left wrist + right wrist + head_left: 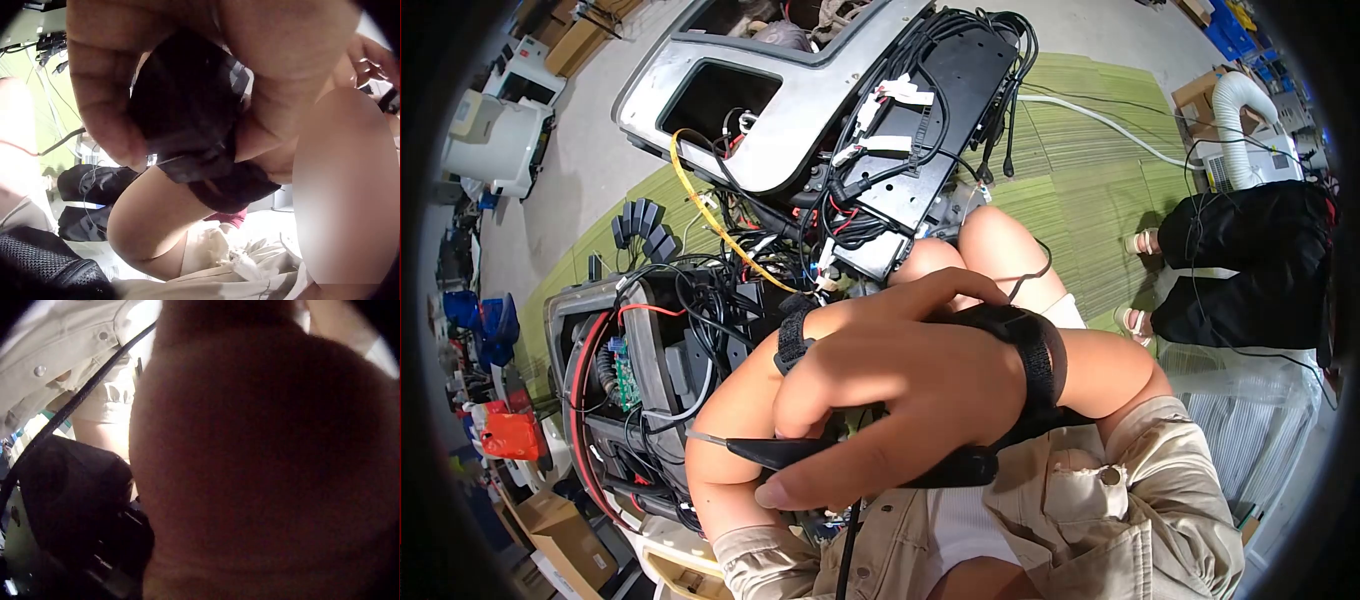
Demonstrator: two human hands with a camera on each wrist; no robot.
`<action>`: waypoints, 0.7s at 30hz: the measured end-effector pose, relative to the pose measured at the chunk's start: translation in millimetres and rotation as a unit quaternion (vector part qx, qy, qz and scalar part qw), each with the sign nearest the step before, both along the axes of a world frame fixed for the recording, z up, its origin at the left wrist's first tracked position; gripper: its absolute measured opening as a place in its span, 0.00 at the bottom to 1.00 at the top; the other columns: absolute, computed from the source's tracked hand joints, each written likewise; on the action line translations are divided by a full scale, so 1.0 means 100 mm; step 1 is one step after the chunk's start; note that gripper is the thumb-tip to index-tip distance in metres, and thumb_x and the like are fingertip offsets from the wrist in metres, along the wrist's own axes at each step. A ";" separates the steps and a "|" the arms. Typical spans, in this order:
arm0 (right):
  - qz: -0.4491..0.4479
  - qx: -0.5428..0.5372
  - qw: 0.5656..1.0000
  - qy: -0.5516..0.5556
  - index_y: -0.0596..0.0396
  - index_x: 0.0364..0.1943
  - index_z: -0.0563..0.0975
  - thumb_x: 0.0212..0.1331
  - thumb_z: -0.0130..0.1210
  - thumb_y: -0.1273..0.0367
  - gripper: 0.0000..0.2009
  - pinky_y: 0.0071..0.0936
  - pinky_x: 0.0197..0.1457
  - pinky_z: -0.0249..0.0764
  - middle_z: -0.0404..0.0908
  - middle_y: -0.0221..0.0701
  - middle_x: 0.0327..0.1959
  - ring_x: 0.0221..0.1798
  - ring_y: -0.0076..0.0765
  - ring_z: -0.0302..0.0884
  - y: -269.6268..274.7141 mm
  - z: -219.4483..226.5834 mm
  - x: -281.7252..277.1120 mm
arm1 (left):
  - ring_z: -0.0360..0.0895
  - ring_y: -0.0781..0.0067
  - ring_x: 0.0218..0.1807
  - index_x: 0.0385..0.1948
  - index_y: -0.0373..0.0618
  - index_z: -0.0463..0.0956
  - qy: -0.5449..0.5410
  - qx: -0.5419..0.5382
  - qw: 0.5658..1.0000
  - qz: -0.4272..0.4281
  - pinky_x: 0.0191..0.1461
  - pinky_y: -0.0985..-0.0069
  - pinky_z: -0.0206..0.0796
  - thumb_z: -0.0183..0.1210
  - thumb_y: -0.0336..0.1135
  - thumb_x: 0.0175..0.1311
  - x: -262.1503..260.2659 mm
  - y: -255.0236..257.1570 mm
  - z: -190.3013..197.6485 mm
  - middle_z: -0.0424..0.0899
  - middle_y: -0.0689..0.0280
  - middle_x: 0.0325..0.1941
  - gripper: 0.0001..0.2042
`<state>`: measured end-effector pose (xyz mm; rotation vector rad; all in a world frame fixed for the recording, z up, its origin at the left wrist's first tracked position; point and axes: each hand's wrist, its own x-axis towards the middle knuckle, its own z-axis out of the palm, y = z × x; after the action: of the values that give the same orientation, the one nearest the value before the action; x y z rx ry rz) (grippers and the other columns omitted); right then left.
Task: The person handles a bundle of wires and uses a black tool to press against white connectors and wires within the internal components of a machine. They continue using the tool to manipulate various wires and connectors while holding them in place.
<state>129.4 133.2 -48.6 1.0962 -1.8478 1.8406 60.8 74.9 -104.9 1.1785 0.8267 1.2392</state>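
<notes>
My right hand, palm down, holds a slim black tool with a thin metal tip pointing left; a black cord hangs below it. Across to my right wrist reaches my left hand, partly hidden behind the right one. In the left wrist view the fingers of my left hand pinch a black object beside a black strap. The right wrist view is mostly filled by dark, blurred skin, with a black cord passing at its left.
An opened grey-white machine shell with bundled cables and a black metal plate lies ahead. At left stands another open housing with wires and a green circuit board. Another person's dark-trousered legs are at right, near green carpet.
</notes>
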 end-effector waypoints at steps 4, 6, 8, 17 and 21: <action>0.080 -0.052 0.993 -0.068 0.54 0.50 0.78 0.59 0.60 0.71 0.14 0.30 0.39 0.70 0.78 0.33 0.40 0.38 0.37 0.74 0.03 0.01 -0.05 | 0.69 0.64 0.60 0.58 0.42 0.71 0.028 0.033 0.999 0.023 0.63 0.70 0.60 0.55 0.36 0.63 -0.15 -0.17 0.05 0.72 0.57 0.55 0.21; 0.101 -0.092 0.986 -0.094 0.54 0.50 0.78 0.60 0.59 0.71 0.14 0.30 0.42 0.71 0.78 0.33 0.40 0.39 0.36 0.75 -0.01 -0.02 -0.06 | 0.68 0.64 0.60 0.58 0.43 0.71 0.042 0.049 0.997 0.034 0.64 0.70 0.60 0.56 0.36 0.62 -0.11 -0.24 0.08 0.72 0.56 0.56 0.21; 0.121 -0.132 0.976 -0.120 0.55 0.49 0.78 0.60 0.59 0.70 0.13 0.30 0.45 0.71 0.78 0.33 0.40 0.40 0.36 0.76 -0.05 -0.04 -0.04 | 0.68 0.63 0.61 0.58 0.43 0.71 0.055 0.065 0.995 0.046 0.65 0.70 0.59 0.56 0.36 0.62 -0.18 -0.27 0.09 0.72 0.56 0.57 0.22; 0.364 -0.228 0.735 -0.525 0.58 0.57 0.71 0.70 0.47 0.66 0.16 0.22 0.48 0.75 0.78 0.33 0.41 0.42 0.23 0.78 -0.06 -0.05 0.20 | 0.55 0.56 0.71 0.63 0.46 0.67 0.085 0.094 0.992 -0.017 0.72 0.65 0.49 0.56 0.36 0.58 -0.14 -0.30 -0.06 0.61 0.53 0.67 0.27; 0.322 -0.367 0.653 -0.579 0.59 0.58 0.69 0.71 0.45 0.67 0.16 0.25 0.47 0.76 0.78 0.35 0.40 0.41 0.26 0.79 -0.19 -0.12 0.31 | 0.56 0.55 0.70 0.64 0.48 0.67 0.084 0.174 0.981 0.014 0.72 0.64 0.50 0.52 0.36 0.63 -0.07 -0.26 -0.17 0.61 0.55 0.67 0.25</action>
<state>160.7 114.5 -60.4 0.1157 -0.6205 3.7814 53.5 49.3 -121.5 1.5750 0.7694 1.3568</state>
